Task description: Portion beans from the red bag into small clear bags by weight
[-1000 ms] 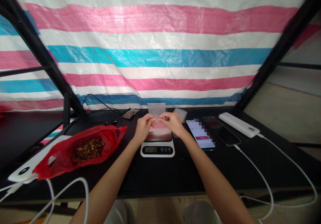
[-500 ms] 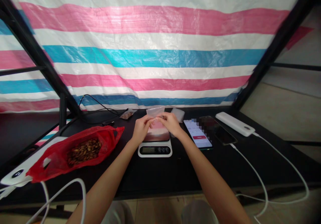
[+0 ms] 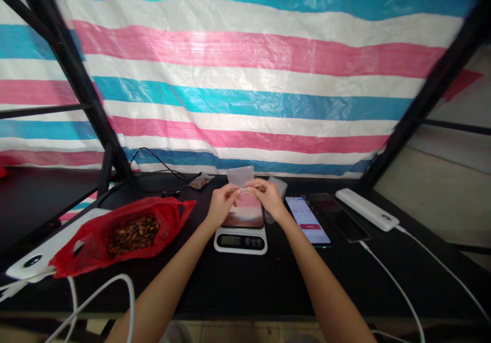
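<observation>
Bare left hand [image 3: 222, 204] and right hand [image 3: 269, 199], each with slender fingers [image 3: 232, 189] and a narrow wrist, the left wrist [image 3: 209, 224] and right wrist [image 3: 283, 217] both uncovered. The left forearm [image 3: 169, 276] and right forearm [image 3: 326, 276], likewise bare, are smooth in outline and broaden toward the elbow. Plain greyish clothing [image 3: 177, 333] covers the leg, its finer detail too dim to tell.

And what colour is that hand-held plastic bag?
The plastic bag is translucent whitish, clearest in the head view.

Phone [image 3: 307, 220] right of scale [image 3: 242, 224]
</observation>
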Tool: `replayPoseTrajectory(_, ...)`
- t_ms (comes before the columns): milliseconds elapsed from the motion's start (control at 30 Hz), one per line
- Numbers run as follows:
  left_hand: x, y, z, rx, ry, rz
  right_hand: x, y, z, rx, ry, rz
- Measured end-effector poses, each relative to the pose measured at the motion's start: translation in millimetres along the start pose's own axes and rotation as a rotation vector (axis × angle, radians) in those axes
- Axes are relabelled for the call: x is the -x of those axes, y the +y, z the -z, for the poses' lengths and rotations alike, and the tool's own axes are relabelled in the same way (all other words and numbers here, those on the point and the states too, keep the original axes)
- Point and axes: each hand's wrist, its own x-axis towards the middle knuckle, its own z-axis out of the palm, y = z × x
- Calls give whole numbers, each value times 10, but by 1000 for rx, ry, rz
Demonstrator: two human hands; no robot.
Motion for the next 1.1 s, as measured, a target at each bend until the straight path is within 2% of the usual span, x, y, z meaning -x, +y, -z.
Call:
replayPoseTrajectory(67, -1, 3, 4, 16, -9, 13, -7, 31, -4, -101, -1, -44)
replayPoseTrajectory(267, 2, 13, 10, 56, -17, 45, -15, 81, -10, -201, -24, -115)
replayPoseTrajectory(400, -25, -57, 30, 95, -18, 64, -37, 93, 32, -250, 33, -155)
replayPoseTrajectory(600, -28, -80, 52, 6, 1, 60, -55, 135, 23, -280, 28, -199)
replayPoseTrajectory(700, -44, -78, 100, -57, 56, 51, -56, 175, 75, -231, 96, -221)
replayPoseTrajectory(767, -78, -130, 178, -182, 165, 42, -57, 214, 158, -120, 199, -281)
replayPoseTrajectory(867, -135, -318, 330, -539, 306, 28, -50, 271, 305, 106, 331, -425)
replayPoseTrajectory(1000, -144, -646, 457, -924, 196, 154, -20, 288, 438, 304, 371, -555)
replayPoseTrajectory(1100, -121, -780, 480, -1067, 151, 315, 3, 250, 493, 425, 347, -592)
